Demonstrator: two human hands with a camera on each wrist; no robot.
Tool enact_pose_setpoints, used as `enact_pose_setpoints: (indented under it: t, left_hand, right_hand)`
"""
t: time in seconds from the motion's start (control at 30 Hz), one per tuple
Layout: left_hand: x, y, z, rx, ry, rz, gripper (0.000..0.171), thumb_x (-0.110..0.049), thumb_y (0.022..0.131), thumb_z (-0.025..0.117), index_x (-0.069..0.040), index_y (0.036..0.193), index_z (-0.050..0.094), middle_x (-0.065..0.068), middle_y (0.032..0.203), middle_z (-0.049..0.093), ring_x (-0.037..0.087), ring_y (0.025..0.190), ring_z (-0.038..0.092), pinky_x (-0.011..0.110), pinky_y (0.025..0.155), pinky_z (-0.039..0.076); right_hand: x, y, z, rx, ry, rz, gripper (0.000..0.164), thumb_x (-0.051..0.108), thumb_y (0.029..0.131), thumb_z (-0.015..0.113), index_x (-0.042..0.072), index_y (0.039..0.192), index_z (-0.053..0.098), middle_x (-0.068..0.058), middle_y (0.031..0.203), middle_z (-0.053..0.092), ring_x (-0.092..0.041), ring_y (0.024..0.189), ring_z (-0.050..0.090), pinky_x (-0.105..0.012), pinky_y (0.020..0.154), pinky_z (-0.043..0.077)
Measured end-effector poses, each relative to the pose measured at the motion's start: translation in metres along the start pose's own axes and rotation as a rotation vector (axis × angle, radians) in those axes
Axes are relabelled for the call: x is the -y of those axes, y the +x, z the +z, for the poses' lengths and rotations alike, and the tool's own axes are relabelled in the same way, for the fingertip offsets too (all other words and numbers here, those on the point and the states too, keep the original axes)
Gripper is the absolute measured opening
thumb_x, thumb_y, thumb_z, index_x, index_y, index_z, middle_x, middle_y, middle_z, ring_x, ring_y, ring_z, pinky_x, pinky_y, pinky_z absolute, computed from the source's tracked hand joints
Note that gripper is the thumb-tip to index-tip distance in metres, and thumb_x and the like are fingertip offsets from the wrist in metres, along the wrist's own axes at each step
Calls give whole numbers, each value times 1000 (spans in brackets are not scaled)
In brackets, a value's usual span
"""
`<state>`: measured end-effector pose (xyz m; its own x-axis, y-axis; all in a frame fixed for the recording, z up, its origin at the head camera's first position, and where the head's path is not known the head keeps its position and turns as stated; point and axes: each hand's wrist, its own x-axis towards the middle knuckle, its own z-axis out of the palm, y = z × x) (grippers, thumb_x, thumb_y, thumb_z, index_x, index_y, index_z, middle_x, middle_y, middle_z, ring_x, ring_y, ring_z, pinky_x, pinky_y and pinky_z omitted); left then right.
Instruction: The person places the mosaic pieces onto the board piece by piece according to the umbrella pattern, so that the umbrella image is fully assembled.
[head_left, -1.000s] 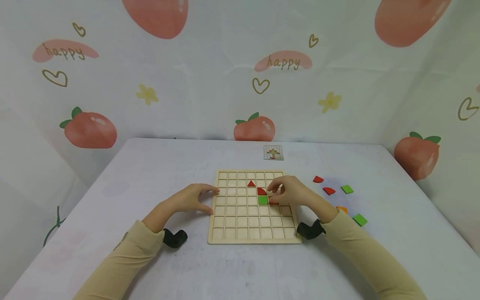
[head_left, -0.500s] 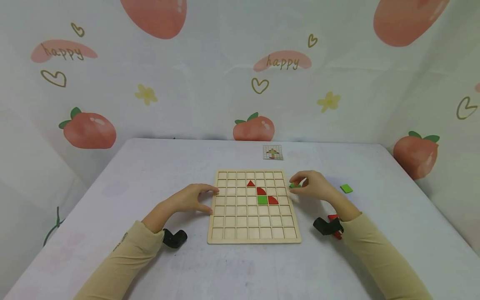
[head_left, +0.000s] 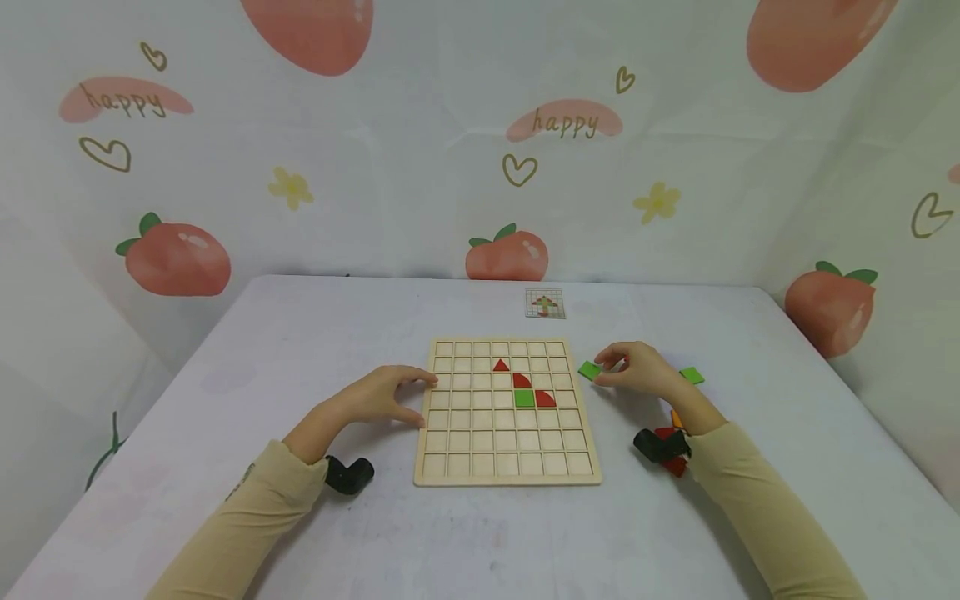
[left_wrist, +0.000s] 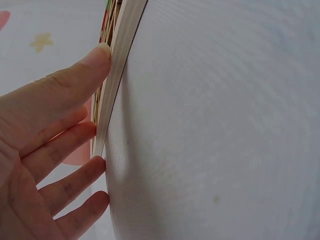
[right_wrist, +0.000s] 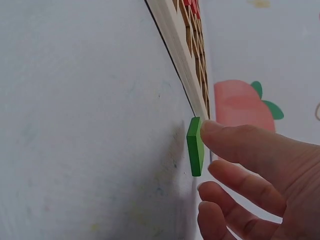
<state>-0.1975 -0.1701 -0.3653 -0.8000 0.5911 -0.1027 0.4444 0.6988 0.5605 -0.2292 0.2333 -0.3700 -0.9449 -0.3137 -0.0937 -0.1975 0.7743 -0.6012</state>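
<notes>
A person's right hand (head_left: 633, 368) pinches a flat green square tile (head_left: 588, 371) just beside the right edge of a pale wooden grid board (head_left: 462, 464).

We see the left hand (head_left: 375, 396) with thumb and fingers spread, touching the board's left edge; we cannot tell whether the pinched tile is clear of the white tabletop (head_left: 337, 317). In the grid we find a red triangle (head_left: 501, 365), a red quarter-circle (head_left: 521, 382) below and right of it, a green square piece (head_left: 524, 398) under that, and a second red quarter-circle (head_left: 545, 399) to the green's right. Another green tile (head_left: 692, 376) lies right of the right hand; a black wrist camera (head_left: 656, 447) partly hides red pieces (head_left: 672, 465). Beyond the board lies a small printed card (head_left: 545, 303).
</notes>
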Motion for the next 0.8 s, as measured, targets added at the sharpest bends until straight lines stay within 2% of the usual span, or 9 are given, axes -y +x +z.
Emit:
enact_pose_setpoints:
  t: [0.5,0.8]
  left_hand:
    - [0,-1,0,-1,3,-9,62,-23,74,78,-3,128,55,13,132,57,35,129,45,48,106,40]
    - [1,0,1,-8,0,1,61,-23,74,78,-2,127,56,14,131,57,36,128,46,49,106,40]
  right_hand:
    - [1,3,0,3,-1,19,37,22,77,75,-1,104,65,-16,94,64,-18,78,59,-22,64,46]
    - [2,7,5,15,-9,74,37,24,78,74,0,104,64,-16,98,64,-20,83,59,-23,66,46]
